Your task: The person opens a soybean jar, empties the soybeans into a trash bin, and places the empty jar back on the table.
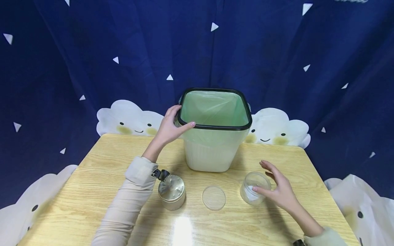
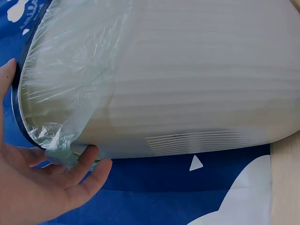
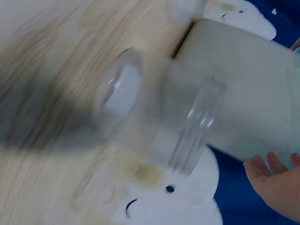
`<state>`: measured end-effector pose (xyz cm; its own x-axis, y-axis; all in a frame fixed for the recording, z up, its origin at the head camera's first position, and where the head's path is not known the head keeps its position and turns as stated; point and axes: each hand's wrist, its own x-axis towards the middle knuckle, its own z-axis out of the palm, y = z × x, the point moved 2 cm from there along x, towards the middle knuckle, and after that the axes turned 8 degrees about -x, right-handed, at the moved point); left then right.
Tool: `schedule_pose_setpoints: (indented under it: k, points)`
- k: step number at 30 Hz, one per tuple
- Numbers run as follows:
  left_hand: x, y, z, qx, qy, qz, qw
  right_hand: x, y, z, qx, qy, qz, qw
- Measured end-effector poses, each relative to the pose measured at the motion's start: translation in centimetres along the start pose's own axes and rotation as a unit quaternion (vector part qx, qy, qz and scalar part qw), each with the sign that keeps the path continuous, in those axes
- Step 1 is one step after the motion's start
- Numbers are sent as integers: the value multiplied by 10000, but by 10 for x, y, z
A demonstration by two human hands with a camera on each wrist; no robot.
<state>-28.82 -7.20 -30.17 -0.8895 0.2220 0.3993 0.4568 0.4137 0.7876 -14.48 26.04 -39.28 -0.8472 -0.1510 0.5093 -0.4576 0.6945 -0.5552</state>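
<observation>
A white trash can [image 1: 209, 153] with a black rim [image 1: 212, 127] and a pale green liner bag [image 1: 212, 106] stands upright. My left hand [image 1: 170, 126] grips the rim's near left corner, thumb across the front; in the left wrist view its fingers [image 2: 86, 164] curl beside the bunched bag. A clear jar [image 1: 254, 181], lidless, stands on the table at right with a white piece [image 1: 250, 194] inside, its kind unclear. My right hand [image 1: 278, 188] hovers over the jar, fingers and thumb spread. In the right wrist view the blurred jar [image 3: 192, 122] appears apart from the fingertips.
A round clear lid [image 1: 213, 198] lies flat on the wooden table [image 1: 101, 171] left of the jar. A silver can [image 1: 172, 196] stands near my left forearm. Behind the table hangs a dark blue curtain [image 1: 138, 51] with white clouds and triangles.
</observation>
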Motion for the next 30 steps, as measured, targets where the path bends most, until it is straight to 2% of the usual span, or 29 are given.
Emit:
schedule_pose_setpoints:
  k: [9, 17, 24, 30]
  points:
    - [1, -2, -2, 47, -85, -47, 9999, 12, -16, 43, 574, -718, -275, 9954]
    - [2, -2, -1, 42, -144, -144, 9998, 20, -29, 81, 1077, -1069, -424, 9875]
    - [2, -1, -1, -19, -103, -141, 9998, 21, -33, 110, 1428, -1417, -191, 9794]
    - [1, -1, -2, 8, -73, -112, 9999, 22, -34, 130, 2232, -1648, 211, 9605]
